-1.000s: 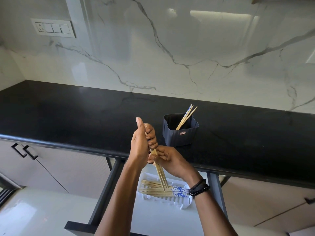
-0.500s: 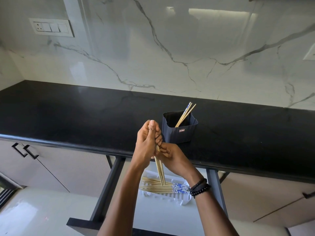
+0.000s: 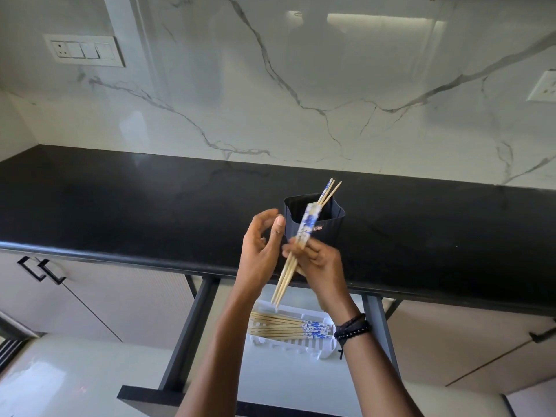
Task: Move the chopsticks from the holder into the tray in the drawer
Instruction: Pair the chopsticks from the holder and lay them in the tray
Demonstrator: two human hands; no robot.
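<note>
Right hand (image 3: 319, 263) gripping chopsticks (image 3: 308, 224), tilted, above tray (image 3: 298, 346) in drawer; my left hand (image 3: 258, 251) loose, empty, just beside.

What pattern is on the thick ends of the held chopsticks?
Blue-and-white print; the chopsticks are plain pale wood below it. Clearest in the head view.

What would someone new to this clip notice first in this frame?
The right hand grips a bundle of chopsticks, tilted in mid-air in front of the dark holder on the black counter, with the left hand open beside it. Below, in the open drawer, a white tray holds a row of chopsticks, while leftover chopsticks lean in the holder.
</note>
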